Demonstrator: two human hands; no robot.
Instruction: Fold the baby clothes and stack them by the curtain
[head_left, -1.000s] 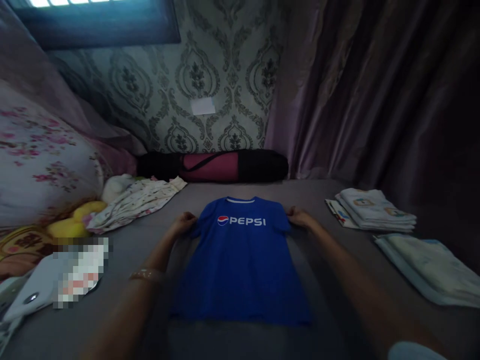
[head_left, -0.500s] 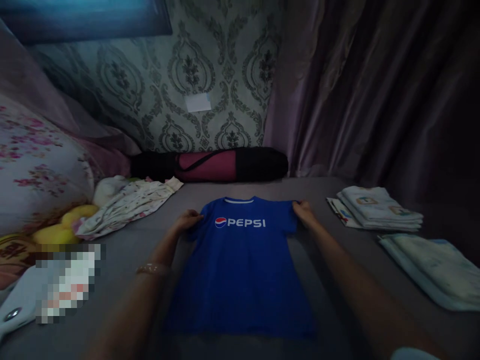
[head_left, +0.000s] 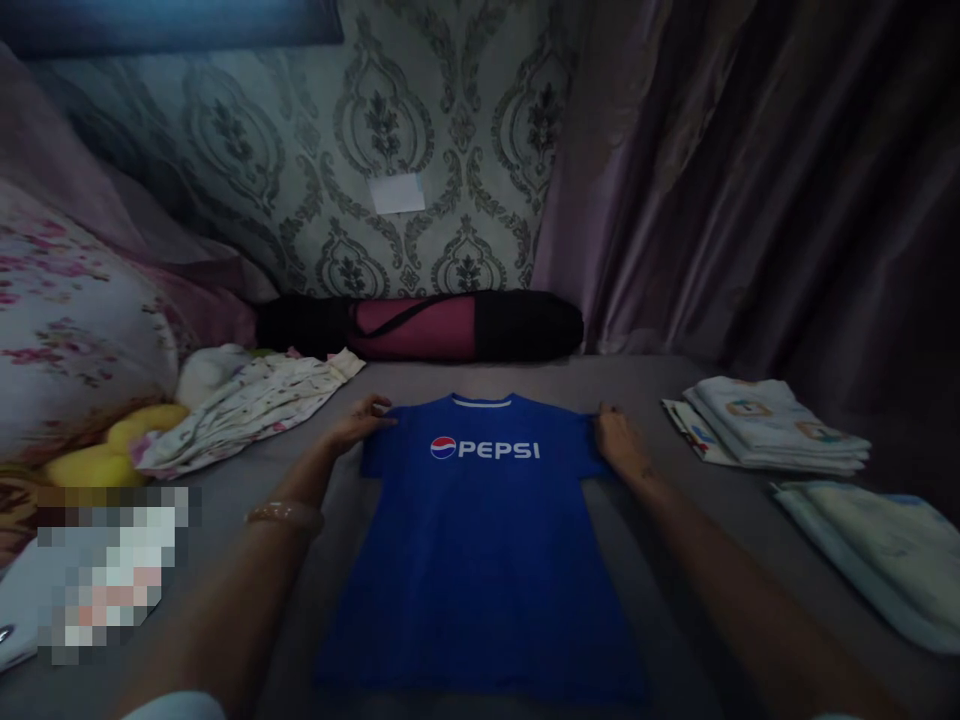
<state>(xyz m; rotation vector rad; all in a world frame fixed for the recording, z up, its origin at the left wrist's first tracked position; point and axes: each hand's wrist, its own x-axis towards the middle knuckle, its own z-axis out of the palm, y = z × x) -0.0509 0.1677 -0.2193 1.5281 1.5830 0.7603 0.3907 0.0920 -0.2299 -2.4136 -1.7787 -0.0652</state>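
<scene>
A blue short-sleeved T-shirt (head_left: 484,560) with a PEPSI print lies spread out, front up and collar away from me. At its left sleeve edge is my left hand (head_left: 358,424), thumb and fingers apart and the fingertips close to the cloth. My right hand (head_left: 621,442) is closed at the opposite sleeve, with the cloth at its fingertips; part of that sleeve is hidden behind the hand. A bracelet (head_left: 281,515) circles my left wrist.
The shirt lies on a grey sheet (head_left: 420,380). Folded cloths (head_left: 780,425) and another folded pile (head_left: 877,550) sit at right. A patterned garment (head_left: 247,410), yellow plush (head_left: 97,465) and floral pillow (head_left: 82,310) are left. Behind lies a black-and-pink bag (head_left: 420,328).
Both sleeves now lie further outward and flatter. My left hand has moved slightly left and its fingers have parted; my right hand has shifted slightly right with its sleeve.
</scene>
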